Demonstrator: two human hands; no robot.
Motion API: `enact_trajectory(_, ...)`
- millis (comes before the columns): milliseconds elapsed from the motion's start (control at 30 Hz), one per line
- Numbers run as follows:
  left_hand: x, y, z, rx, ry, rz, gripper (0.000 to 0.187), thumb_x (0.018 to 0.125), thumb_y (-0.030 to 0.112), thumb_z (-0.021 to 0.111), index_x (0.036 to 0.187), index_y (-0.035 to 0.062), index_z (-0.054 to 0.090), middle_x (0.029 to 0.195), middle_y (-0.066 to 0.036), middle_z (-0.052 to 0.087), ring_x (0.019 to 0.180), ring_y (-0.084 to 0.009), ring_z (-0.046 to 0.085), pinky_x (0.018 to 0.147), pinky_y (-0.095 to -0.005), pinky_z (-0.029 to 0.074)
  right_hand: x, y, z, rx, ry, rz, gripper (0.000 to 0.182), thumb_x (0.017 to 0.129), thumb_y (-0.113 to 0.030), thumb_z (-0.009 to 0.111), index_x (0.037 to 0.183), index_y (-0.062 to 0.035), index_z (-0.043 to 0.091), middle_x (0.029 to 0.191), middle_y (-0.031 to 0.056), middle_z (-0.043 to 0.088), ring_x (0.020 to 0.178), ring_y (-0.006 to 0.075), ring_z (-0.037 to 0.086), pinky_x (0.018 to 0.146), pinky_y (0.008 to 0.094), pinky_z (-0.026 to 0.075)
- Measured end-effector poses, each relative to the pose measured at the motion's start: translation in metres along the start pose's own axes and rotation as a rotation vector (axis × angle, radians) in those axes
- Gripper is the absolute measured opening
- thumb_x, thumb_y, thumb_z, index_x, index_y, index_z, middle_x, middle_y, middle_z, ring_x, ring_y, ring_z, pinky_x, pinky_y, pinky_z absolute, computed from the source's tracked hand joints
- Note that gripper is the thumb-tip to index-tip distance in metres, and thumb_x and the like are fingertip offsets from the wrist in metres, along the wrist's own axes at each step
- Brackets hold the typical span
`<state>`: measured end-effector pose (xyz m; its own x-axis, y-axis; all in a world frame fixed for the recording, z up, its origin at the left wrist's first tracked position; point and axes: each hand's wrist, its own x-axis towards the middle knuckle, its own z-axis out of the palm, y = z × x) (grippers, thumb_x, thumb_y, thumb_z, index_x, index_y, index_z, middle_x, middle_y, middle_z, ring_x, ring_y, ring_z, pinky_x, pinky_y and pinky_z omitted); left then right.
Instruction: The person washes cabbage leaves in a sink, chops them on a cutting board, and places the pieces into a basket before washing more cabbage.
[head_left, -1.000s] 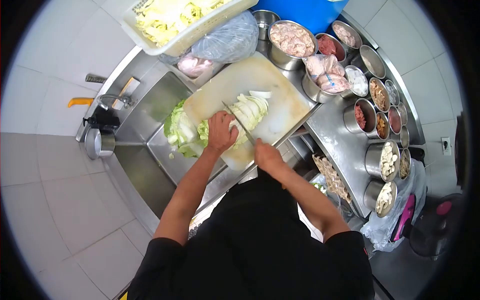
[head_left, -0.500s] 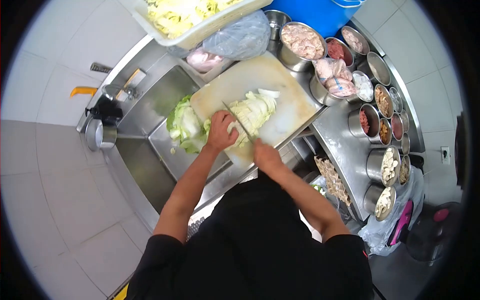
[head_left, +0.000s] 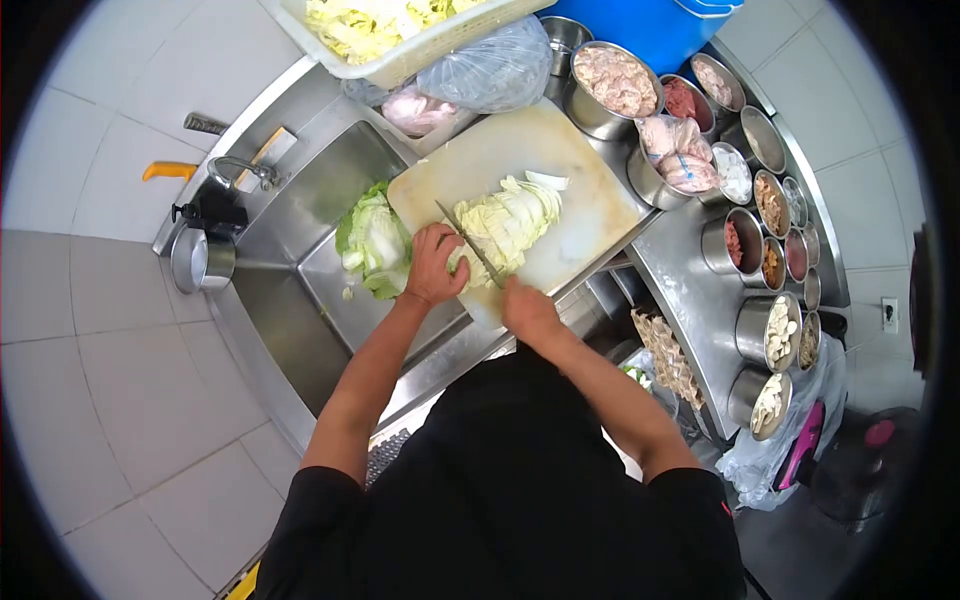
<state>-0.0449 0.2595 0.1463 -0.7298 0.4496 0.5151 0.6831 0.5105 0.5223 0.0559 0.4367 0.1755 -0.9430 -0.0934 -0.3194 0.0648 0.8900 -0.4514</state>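
Observation:
My right hand (head_left: pixel 530 312) is wrapped round the handle of a knife (head_left: pixel 470 244), whose blade slants up and left across the cabbage. My left hand (head_left: pixel 436 266) presses on the uncut end of the cabbage, fingers bent close beside the blade. Cut cabbage (head_left: pixel 515 215) fans out in slices to the right of the knife. All this lies on a worn white cutting board (head_left: pixel 590 190) that bridges the sink edge. Another cabbage (head_left: pixel 378 240) sits in the sink, left of the board.
A metal sink (head_left: pixel 325 250) with a faucet (head_left: pixel 245 168) is at the left. A crate of leaves (head_left: pixel 400 65) and a plastic bag (head_left: pixel 490 70) stand behind the board. Steel pots with meat (head_left: pixel 615 85) and sliced food (head_left: pixel 780 335) line the right counter (head_left: pixel 690 290).
My left hand has shifted slightly left along the cabbage. The knife has moved slightly left with my right hand, its blade still across the cabbage.

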Motion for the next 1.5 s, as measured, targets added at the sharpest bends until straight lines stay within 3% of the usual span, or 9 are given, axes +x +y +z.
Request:
enact_trajectory(267,0.023,0.018,0.041,0.072,0.041,-0.116,0.037,0.064,0.01,0.061,0.099,0.0069,0.051,0.104,-0.014,0.045,0.102,-0.0321,0.043,0.089,-0.0448,0.031,0.008,0.028,-0.041,-0.086,0.048,0.024,0.018,0.082,-0.011,0.047,0.094,0.0021,0.05,0.073,0.0243,0.063,0.071,0.0411,0.063,0.066,0.0502,0.05)
enact_trajectory(467,0.019,0.02,-0.002,-0.03,0.092,-0.108,0.034,0.062,0.01,0.063,0.095,0.0077,0.053,0.102,-0.014,0.046,0.099,-0.0331,0.044,0.088,-0.0446,0.034,-0.025,-0.008,-0.09,-0.059,-0.082,0.046,0.017,0.082,-0.007,0.044,0.095,0.0034,0.05,0.075,0.0265,0.062,0.073,0.0419,0.063,0.068,0.0516,0.049)
enact_trajectory(600,0.012,0.001,0.011,0.016,-0.09,-0.059,0.031,0.061,0.01,0.064,0.091,0.007,0.054,0.099,-0.014,0.05,0.097,-0.0331,0.046,0.088,-0.0432,0.036,-0.021,-0.005,-0.061,-0.048,-0.123,0.037,0.018,0.082,-0.007,0.043,0.095,0.0038,0.05,0.078,0.0276,0.062,0.076,0.0421,0.063,0.07,0.0511,0.049)
enact_trajectory(900,0.001,0.01,-0.021,-0.013,0.144,-0.158,0.036,0.057,0.01,0.065,0.091,0.0065,0.053,0.096,-0.013,0.05,0.093,-0.0319,0.048,0.085,-0.042,0.036,-0.015,-0.013,-0.068,-0.074,-0.099,0.044,0.02,0.083,-0.009,0.044,0.097,0.0035,0.05,0.081,0.0263,0.063,0.079,0.0407,0.063,0.071,0.0496,0.05)
enact_trajectory(1233,-0.027,0.004,-0.004,-0.022,0.027,-0.131,0.036,0.056,0.009,0.062,0.091,0.0059,0.053,0.095,-0.014,0.051,0.092,-0.0331,0.049,0.084,-0.0415,0.037,-0.01,0.003,-0.004,-0.008,-0.025,-0.079,0.017,0.082,-0.008,0.045,0.095,0.0027,0.049,0.076,0.0262,0.062,0.072,0.042,0.062,0.067,0.0515,0.049)
enact_trajectory(1333,-0.04,0.008,-0.014,-0.024,0.419,-0.367,0.031,0.064,0.001,0.056,0.094,0.0031,0.052,0.091,-0.01,0.053,0.088,-0.0252,0.052,0.08,-0.0331,0.041,-0.017,-0.003,-0.057,-0.04,0.002,-0.09,0.017,0.082,-0.008,0.046,0.095,0.0028,0.049,0.071,0.0256,0.061,0.068,0.0422,0.062,0.063,0.0522,0.049)
enact_trajectory(1367,-0.05,0.01,-0.011,-0.021,0.418,-0.373,0.031,0.064,0.001,0.056,0.094,0.0031,0.052,0.091,-0.01,0.053,0.088,-0.0252,0.052,0.08,-0.0331,0.041,-0.023,-0.004,-0.069,-0.033,0.032,-0.052,0.018,0.082,-0.008,0.045,0.096,0.0029,0.049,0.067,0.025,0.061,0.066,0.0421,0.062,0.061,0.0523,0.049)
enact_trajectory(1433,-0.069,0.019,-0.002,-0.243,0.389,-0.861,0.025,0.07,-0.002,0.054,0.095,0.003,0.051,0.088,-0.006,0.053,0.082,-0.0168,0.051,0.074,-0.0271,0.042,-0.03,0.002,-0.079,-0.076,0.021,-0.088,0.019,0.083,-0.009,0.045,0.097,0.0033,0.049,0.065,0.0243,0.06,0.064,0.0419,0.061,0.06,0.0525,0.049)
enact_trajectory(1500,-0.075,0.022,0.011,-0.362,0.436,-0.881,0.024,0.072,-0.003,0.053,0.095,0.0033,0.051,0.088,-0.005,0.053,0.079,-0.0143,0.051,0.071,-0.0254,0.042,-0.032,0.001,-0.079,-0.114,0.026,-0.13,0.02,0.084,-0.01,0.044,0.098,0.0037,0.049,0.063,0.0235,0.06,0.062,0.0417,0.061,0.058,0.0527,0.049)
